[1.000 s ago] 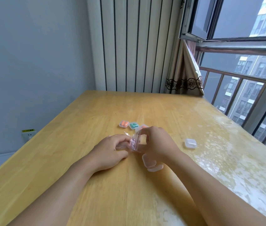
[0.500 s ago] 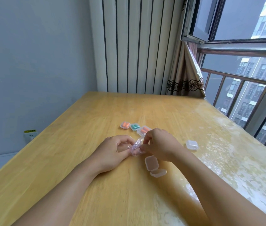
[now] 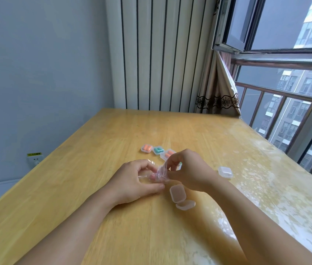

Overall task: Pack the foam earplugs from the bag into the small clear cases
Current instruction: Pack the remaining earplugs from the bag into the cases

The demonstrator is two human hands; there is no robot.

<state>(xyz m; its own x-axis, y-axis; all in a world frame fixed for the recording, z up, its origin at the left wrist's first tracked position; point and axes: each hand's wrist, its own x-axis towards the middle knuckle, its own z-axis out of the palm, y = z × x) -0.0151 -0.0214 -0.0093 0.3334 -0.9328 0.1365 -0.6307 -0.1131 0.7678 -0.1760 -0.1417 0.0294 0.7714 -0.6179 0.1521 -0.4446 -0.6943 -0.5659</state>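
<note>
A small clear plastic bag (image 3: pixel 161 174) with pink earplugs inside is held between both hands just above the table. My left hand (image 3: pixel 134 182) pinches its left side and my right hand (image 3: pixel 187 169) pinches its upper right edge. An open clear case (image 3: pixel 178 194) lies on the table right below my right hand, its hinged lid (image 3: pixel 185 205) flat beside it. Behind the hands stand three filled cases: one with orange plugs (image 3: pixel 146 148), one with teal plugs (image 3: pixel 158 150), one with orange plugs (image 3: pixel 167 154). A shut clear case (image 3: pixel 225 171) sits to the right.
The wooden table (image 3: pixel 94 150) runs to a ribbed white panel (image 3: pixel 161 54) at the back. A curtain (image 3: pixel 218 88) and an open window with a railing (image 3: pixel 285 96) lie on the right. The table's right part has a patchy, glossy film (image 3: pixel 275 188).
My right hand has lifted slightly and shifted its pinch on the bag; the bag now stretches between both hands. The cases on the table have not moved.
</note>
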